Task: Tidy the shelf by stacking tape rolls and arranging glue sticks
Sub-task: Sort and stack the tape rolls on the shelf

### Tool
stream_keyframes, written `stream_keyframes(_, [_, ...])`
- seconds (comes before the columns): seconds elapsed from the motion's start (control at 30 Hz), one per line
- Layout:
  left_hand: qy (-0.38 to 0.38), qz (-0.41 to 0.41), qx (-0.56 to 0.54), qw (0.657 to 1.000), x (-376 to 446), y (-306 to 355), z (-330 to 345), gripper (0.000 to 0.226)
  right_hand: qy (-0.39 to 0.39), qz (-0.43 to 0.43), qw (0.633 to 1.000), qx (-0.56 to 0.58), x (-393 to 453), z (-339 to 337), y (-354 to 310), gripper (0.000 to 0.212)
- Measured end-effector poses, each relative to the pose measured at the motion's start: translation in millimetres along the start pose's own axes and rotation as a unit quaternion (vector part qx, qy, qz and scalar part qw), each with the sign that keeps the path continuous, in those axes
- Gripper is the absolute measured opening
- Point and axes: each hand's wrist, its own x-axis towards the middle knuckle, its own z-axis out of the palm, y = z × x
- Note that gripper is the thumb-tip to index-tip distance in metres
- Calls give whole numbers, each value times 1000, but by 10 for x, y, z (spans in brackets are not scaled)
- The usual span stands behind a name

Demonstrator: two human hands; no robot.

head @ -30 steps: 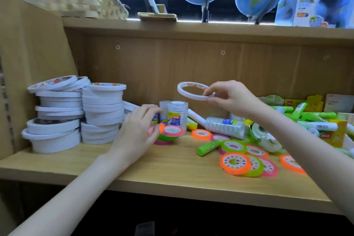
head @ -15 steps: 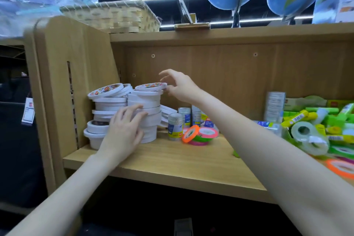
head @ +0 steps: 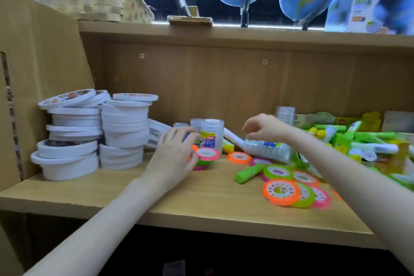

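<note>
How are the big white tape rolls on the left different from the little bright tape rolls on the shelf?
The white tape rolls are plain white and wide; the small colourful rolls are neon orange, green and pink and look much smaller. The white ones stand in tall stacks at the left end of the shelf; most colourful ones lie scattered flat and overlapping nearer the middle. Both kinds are round rings lying flat on the same shelf.

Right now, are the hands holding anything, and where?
The left hand has its grip on the side of the little stack of colored tape rolls. The right hand holds nothing; its fingers hang curled above the clear bottle.
</note>
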Motion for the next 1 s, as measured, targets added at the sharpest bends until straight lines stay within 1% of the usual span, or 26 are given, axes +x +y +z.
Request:
stream_keyframes(0.07, [-14,5,10,1000,47,16,119,37,-10,-15,1000,4,105,169,-14,28])
stream_keyframes(0.17, [-32,18,38,999,101,21,218,38,-41,-40,998,-3,273,405,-55,46])
stream_keyframes(0.2, [-36,23,46,998,128,23,233,40,-37,-52,998,-15,317,464,-57,51])
stream_keyframes(0.27, [-37,33,54,997,205,36,250,44,23,-87,995,-45,391,563,-23,53])
stream_keyframes(0.3, [-35,37,58,997,246,50,265,46,54,-89,993,-56,408,580,-4,56])
stream_keyframes(0.33, [-36,39,67,996,283,70,287,49,64,-80,992,-75,423,583,19,62])
stream_keyframes(0.4, [-54,37,90,994,343,115,358,52,33,-47,991,-120,458,587,54,74])
stream_keyframes(0.43, [-67,33,100,992,360,121,400,54,15,-35,991,-126,481,591,50,75])
stream_keyframes(0.5, [-89,25,117,989,376,105,468,56,5,-32,991,-129,539,641,8,69])
stream_keyframes(0.53, [-96,25,123,987,376,84,489,57,17,-28,990,-140,559,683,-25,66])
stream_keyframes(0.67, [-90,28,125,988,351,-3,486,56,105,4,979,-175,595,827,-151,54])
stream_keyframes(0.83, [-84,28,117,989,318,-14,414,56,162,20,961,-226,559,768,-53,37])
stream_keyframes(0.9, [-87,25,117,989,316,-37,397,54,163,30,961,-222,548,749,-8,33])
stream_keyframes(1.0, [-86,29,116,989,323,-68,394,50,141,31,969,-199,561,716,9,40])
